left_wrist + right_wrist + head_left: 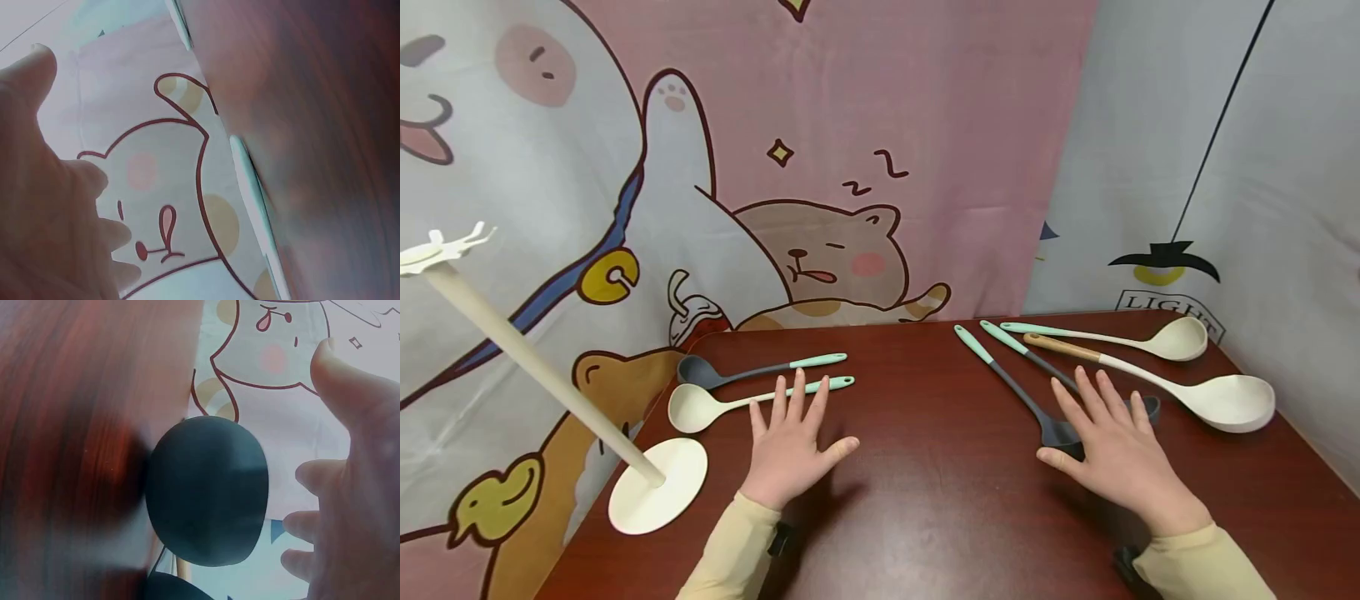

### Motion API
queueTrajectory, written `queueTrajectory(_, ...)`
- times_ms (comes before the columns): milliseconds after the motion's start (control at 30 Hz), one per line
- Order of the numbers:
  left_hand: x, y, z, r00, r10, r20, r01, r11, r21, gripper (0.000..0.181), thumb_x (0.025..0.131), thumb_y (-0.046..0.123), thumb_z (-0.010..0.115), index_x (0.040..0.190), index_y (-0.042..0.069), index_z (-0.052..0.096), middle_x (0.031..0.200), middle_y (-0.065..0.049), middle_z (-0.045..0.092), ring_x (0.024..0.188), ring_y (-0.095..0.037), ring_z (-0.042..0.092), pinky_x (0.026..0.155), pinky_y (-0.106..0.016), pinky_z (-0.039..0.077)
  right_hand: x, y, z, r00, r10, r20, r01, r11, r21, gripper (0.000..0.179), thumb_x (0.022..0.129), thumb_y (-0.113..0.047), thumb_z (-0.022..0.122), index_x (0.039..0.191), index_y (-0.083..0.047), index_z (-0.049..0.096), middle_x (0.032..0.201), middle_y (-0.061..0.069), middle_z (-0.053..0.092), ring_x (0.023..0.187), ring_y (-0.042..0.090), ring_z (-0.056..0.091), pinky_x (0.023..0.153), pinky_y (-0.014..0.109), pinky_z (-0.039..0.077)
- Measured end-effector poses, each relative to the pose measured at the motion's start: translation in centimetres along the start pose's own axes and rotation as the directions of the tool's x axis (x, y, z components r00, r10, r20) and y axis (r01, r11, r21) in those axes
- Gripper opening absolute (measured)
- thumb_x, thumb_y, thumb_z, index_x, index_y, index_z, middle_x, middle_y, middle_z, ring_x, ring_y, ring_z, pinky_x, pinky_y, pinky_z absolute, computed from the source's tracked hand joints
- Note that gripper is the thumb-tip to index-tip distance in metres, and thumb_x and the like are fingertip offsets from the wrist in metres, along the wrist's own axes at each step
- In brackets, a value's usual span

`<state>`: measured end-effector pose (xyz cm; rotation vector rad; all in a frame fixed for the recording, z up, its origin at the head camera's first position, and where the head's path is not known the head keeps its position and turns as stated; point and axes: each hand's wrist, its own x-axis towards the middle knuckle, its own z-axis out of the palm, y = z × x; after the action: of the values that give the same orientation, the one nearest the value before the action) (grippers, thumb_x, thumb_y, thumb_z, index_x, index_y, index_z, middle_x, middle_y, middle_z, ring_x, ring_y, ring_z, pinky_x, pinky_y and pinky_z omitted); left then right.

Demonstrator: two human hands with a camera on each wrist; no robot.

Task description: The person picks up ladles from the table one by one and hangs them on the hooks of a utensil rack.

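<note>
Both hands hover over the table with fingers spread, holding nothing. My left hand (793,450) is above the handle side of a white ladle (694,408) with a mint grip. Behind that lies a dark grey ladle (700,372), also mint-gripped. My right hand (1116,454) overlaps two dark grey utensils with mint grips in the head view. The nearer one, a dark utensil (1022,396), has its head partly hidden; the other, a dark ladle (1146,410), shows its bowl beyond the fingers. A rounded dark head (206,490) sits beside the hand in the right wrist view.
A cream stand (658,492) with a round base, slanting pole and hooked top is at the table's left. At the right lie a large white ladle (1236,404) with a wooden grip and a white ladle (1180,339) with a mint grip. A cartoon-printed curtain (985,167) hangs behind.
</note>
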<state>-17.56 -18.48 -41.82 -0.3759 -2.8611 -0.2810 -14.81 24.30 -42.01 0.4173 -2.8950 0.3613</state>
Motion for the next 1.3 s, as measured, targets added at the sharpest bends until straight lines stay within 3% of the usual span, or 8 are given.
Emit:
queueTrajectory(167,-1.3,-1.6,-1.1,0.999,-0.028,-0.026,0.028,0.999,0.019,0.099,0.084,0.078,0.052,0.16,0.023,0.021,0.164,-0.017,0.008,0.149,-0.039,-0.001,0.108,-0.073,-0.002,0.1,-0.2,-0.1,0.999,-0.022,-0.027,0.022,1.0,0.009,0.1,0.086,-0.064,0.065,0.159,-0.012,0.02,0.162,0.023,0.007,0.149,0.039,-0.006,0.112,0.063,-0.013)
queueTrajectory(400,-2.9,-3.0,-1.9,0.994,-0.059,-0.091,0.061,0.998,0.027,0.1,0.083,0.075,0.057,0.159,0.02,0.023,0.162,-0.022,0.012,0.148,-0.045,0.005,0.106,-0.075,0.0,0.7,-1.0,0.0,0.999,-0.033,-0.006,0.033,0.998,0.048,0.101,0.085,-0.061,0.068,0.158,-0.008,0.022,0.162,0.024,0.006,0.149,0.04,-0.006,0.112,0.063,-0.012)
queueTrajectory(667,-3.8,-4.2,-2.7,0.974,-0.092,-0.205,0.096,0.995,0.014,0.101,0.081,0.071,0.064,0.158,0.017,0.026,0.16,-0.025,0.016,0.146,-0.049,0.008,0.103,-0.078,0.003,1.3,-2.2,0.2,0.998,-0.066,-0.015,0.067,0.995,0.081,0.099,0.084,-0.061,0.069,0.157,-0.008,0.027,0.163,0.021,0.011,0.149,0.039,0.0,0.114,0.064,-0.002)
queueTrajectory(800,-4.2,-5.0,-3.1,0.959,-0.11,-0.261,0.114,0.993,0.002,0.103,0.079,0.069,0.067,0.157,0.015,0.027,0.159,-0.027,0.017,0.145,-0.051,0.009,0.104,-0.078,0.0,1.7,-2.7,0.5,0.997,-0.075,-0.021,0.077,0.992,0.097,0.098,0.084,-0.061,0.069,0.156,-0.008,0.028,0.162,0.02,0.013,0.15,0.038,0.002,0.115,0.062,-0.001)
queueTrajectory(967,-4.7,-6.2,-4.1,0.929,-0.134,-0.344,0.142,0.99,-0.001,0.104,0.078,0.066,0.07,0.157,0.014,0.026,0.159,-0.028,0.017,0.146,-0.05,0.007,0.104,-0.078,-0.001,2.4,-3.4,0.8,0.996,-0.084,-0.02,0.086,0.99,0.11,0.099,0.084,-0.059,0.071,0.157,-0.009,0.028,0.162,0.02,0.014,0.149,0.038,0.006,0.115,0.062,0.001)
queueTrajectory(1167,-5.2,-7.2,-6.2,0.902,-0.19,-0.388,0.198,0.98,-0.018,0.104,0.08,0.063,0.069,0.157,0.01,0.025,0.159,-0.03,0.014,0.145,-0.051,0.004,0.103,-0.079,-0.004,3.0,-3.7,1.1,0.996,-0.089,-0.026,0.092,0.988,0.127,0.098,0.083,-0.059,0.072,0.155,-0.006,0.032,0.161,0.022,0.017,0.148,0.042,0.01,0.114,0.064,0.004)
queueTrajectory(1300,-5.3,-7.7,-7.7,0.876,-0.238,-0.42,0.24,0.969,-0.049,0.106,0.08,0.062,0.071,0.157,0.007,0.023,0.159,-0.03,0.012,0.146,-0.05,0.002,0.103,-0.078,-0.004,3.4,-3.9,1.2,0.995,-0.091,-0.027,0.094,0.987,0.132,0.099,0.083,-0.062,0.07,0.154,-0.005,0.033,0.16,0.023,0.019,0.147,0.044,0.012,0.114,0.065,0.006)
